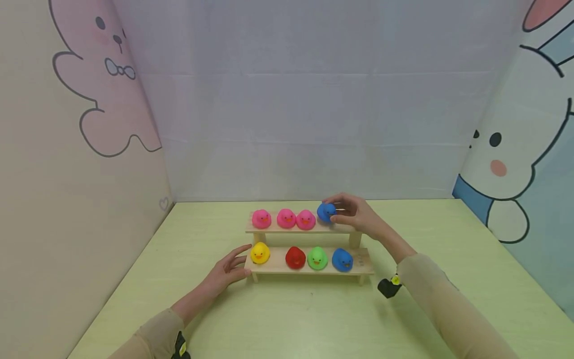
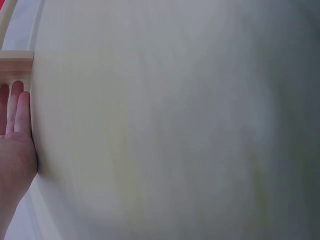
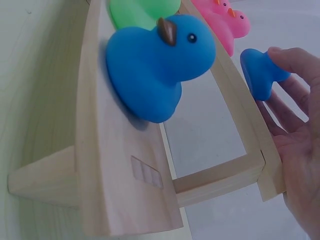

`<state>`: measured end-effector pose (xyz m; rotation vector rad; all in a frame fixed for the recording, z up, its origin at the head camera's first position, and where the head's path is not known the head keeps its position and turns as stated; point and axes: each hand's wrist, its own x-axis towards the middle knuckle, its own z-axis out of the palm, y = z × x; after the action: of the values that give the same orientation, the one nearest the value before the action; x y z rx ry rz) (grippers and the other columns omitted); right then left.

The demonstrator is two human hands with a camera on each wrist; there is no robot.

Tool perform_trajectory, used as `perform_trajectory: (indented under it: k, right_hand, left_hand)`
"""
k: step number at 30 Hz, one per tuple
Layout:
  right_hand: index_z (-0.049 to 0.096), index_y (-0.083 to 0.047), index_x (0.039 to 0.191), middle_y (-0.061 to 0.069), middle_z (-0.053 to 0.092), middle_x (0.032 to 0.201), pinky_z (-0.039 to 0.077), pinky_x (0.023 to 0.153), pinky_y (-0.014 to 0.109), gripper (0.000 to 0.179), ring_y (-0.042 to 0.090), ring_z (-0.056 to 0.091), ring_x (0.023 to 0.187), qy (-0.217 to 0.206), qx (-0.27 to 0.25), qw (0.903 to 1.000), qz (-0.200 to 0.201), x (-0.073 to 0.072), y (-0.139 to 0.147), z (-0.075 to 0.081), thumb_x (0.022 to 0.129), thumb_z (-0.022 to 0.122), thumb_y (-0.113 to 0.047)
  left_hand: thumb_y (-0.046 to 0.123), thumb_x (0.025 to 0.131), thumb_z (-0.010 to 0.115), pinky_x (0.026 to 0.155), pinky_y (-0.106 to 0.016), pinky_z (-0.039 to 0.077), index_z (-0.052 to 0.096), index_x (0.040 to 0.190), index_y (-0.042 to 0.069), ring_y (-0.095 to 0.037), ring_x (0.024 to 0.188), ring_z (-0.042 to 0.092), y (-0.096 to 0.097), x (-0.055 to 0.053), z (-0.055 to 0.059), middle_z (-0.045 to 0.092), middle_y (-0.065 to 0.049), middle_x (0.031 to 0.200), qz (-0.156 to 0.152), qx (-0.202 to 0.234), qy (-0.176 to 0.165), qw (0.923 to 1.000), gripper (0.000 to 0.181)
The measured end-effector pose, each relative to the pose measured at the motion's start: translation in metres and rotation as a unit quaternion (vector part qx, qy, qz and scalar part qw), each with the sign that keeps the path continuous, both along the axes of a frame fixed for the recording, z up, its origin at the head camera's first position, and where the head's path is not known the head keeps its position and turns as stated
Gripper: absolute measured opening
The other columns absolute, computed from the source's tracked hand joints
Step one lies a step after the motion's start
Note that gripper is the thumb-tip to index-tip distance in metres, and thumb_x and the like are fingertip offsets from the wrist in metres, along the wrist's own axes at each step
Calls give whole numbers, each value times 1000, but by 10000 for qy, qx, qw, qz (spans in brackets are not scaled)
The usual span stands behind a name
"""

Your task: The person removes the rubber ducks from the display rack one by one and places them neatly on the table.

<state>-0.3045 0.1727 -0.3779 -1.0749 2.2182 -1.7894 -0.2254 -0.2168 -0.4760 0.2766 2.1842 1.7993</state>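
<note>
A two-step wooden rack (image 1: 309, 270) holds rubber ducks on both steps. On the upper step, at the right end, my right hand (image 1: 354, 214) pinches a blue rubber duck (image 1: 325, 212) between thumb and fingers; the right wrist view shows the thumb on this duck (image 3: 256, 75). Three pink ducks (image 1: 286, 218) sit to its left. My left hand (image 1: 228, 269) is at the rack's lower left end, beside a yellow duck (image 1: 260, 253), thumb and fingers spread. Its fingers (image 2: 22, 112) look straight in the left wrist view.
Along the lower step, right of the yellow duck, stand a red duck (image 1: 295, 258), a green duck (image 1: 317, 258) and another blue duck (image 1: 343, 260). The rack stands on a pale yellow-green table (image 1: 287, 319). Side walls with cartoon animals and a pale back sheet (image 1: 287, 99) enclose it.
</note>
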Motion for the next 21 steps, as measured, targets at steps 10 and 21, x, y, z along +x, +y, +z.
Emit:
perform_trajectory:
  k: [10,21]
  right_hand:
    - [54,-4,120,11,52,125,45,93,29,37,31,48,117,64,65,9999,-62,0,0,-1,84,64,-10]
    - [53,3,121,17,52,125,46,92,27,39,26,51,114,-51,97,9996,-245,8,-3,7,84,62,-2]
  left_hand:
    - [26,84,65,97,-40,41,37,134,38,-21,120,47,0,-1,-1,49,-3,131,6,2,10,10000,59]
    - [25,84,64,96,-39,43,34,138,33,-22,119,47,-1,-2,-2,49,-5,131,-35,8,112,9999,62]
